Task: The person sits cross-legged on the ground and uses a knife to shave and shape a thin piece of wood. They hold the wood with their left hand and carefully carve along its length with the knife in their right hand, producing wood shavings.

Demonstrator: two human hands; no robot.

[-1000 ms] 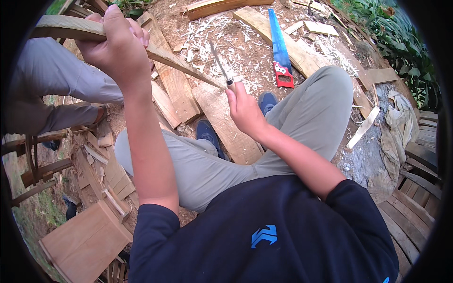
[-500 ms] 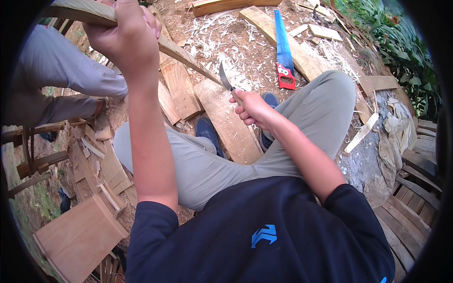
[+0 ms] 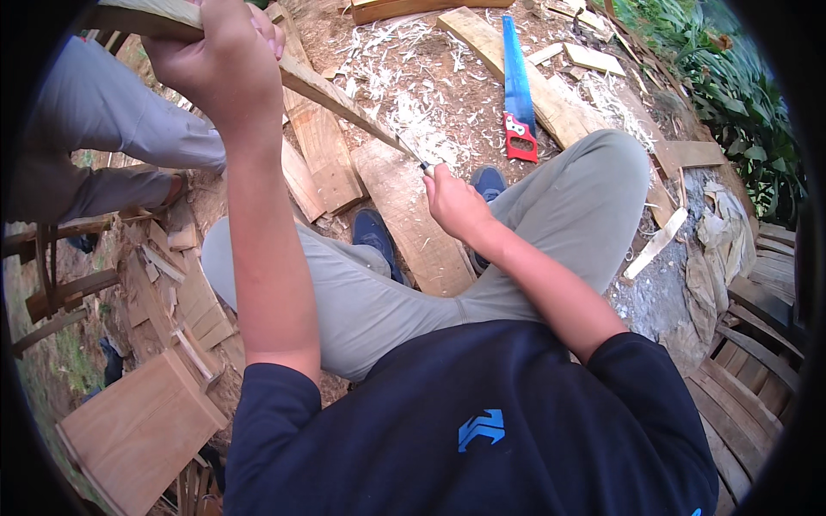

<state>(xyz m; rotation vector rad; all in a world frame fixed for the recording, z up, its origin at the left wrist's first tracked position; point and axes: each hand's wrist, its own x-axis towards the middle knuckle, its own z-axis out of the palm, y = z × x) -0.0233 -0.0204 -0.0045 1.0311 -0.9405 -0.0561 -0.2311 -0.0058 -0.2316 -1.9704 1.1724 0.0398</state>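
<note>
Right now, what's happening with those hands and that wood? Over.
Left hand gripping wooden strip. Right hand holding knife, blade at strip's end; contact unclear. Blue-bladed saw lying apart from both hands.

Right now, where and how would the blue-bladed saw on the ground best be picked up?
Probably by its red handle, from the near side, with the right hand once free of the knife: the looped handle faces the wearer, while the blue blade points away.
</note>
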